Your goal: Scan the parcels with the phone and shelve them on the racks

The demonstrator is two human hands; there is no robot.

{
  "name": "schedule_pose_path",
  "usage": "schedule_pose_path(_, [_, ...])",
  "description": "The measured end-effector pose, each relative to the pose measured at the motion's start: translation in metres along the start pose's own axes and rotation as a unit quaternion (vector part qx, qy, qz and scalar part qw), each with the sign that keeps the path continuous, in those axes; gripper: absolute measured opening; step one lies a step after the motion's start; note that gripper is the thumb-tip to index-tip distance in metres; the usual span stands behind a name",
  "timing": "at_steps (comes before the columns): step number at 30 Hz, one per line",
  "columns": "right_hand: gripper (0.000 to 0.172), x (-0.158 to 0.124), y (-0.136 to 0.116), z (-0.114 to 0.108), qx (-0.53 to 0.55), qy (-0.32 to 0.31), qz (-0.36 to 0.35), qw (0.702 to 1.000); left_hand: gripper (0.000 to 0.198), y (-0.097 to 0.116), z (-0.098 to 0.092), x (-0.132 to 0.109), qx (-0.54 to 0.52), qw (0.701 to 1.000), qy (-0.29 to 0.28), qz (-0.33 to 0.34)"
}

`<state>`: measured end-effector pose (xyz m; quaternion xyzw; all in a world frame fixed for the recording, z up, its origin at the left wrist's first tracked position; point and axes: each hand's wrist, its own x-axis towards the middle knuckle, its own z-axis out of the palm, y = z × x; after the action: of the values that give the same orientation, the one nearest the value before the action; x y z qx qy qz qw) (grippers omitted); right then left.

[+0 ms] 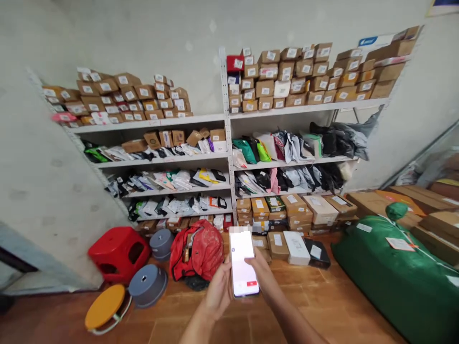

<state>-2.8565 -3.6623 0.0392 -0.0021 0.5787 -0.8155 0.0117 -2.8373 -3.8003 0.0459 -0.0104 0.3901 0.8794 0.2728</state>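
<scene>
A phone [244,267] with a bright, mostly white screen is upright at the lower middle of the head view, a small red button near its bottom. My left hand [219,289] is closed around the phone's left edge and lower part. On the other side, my right hand [261,271] is at the phone's right edge, its thumb over the screen. Whether the right fingers also grip behind the phone is hidden. Beyond the phone stand white shelves [229,114] filled with labelled boxes [265,89] and plastic-wrapped parcels [182,180].
On the left floor are a red stool [120,253], grey stools [147,285], a yellow round seat [105,307] and a red bag [206,251]. Cartons [278,244] line the shelf base. A large green sack [390,272] lies at the right beside more boxes [439,229].
</scene>
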Motion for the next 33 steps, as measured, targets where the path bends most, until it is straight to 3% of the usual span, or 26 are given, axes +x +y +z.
schedule_pose_path(6, [0.040, 0.015, 0.011, 0.026, -0.015, -0.005, -0.004, 1.000, 0.073, 0.017, -0.024, -0.009, 0.001, 0.999, 0.018, 0.027])
schedule_pose_path(12, [0.039, 0.021, 0.020, 0.035, -0.018, 0.009, -0.012, 1.000, 0.075, 0.025, -0.031, -0.007, 0.036, 0.999, 0.019, 0.023])
schedule_pose_path(16, [0.037, 0.028, 0.025, 0.026, -0.003, 0.007, -0.016, 1.000, 0.080, 0.026, -0.034, 0.003, 0.033, 0.999, 0.005, 0.008])
schedule_pose_path(23, [0.039, 0.026, 0.026, -0.005, 0.029, -0.071, 0.001, 0.997, 0.084, 0.029, -0.034, 0.022, 0.018, 1.000, -0.001, -0.002])
schedule_pose_path(33, [0.043, 0.038, 0.029, -0.022, 0.027, -0.081, -0.004, 0.996, 0.080, 0.026, -0.034, 0.042, 0.020, 1.000, 0.009, -0.010])
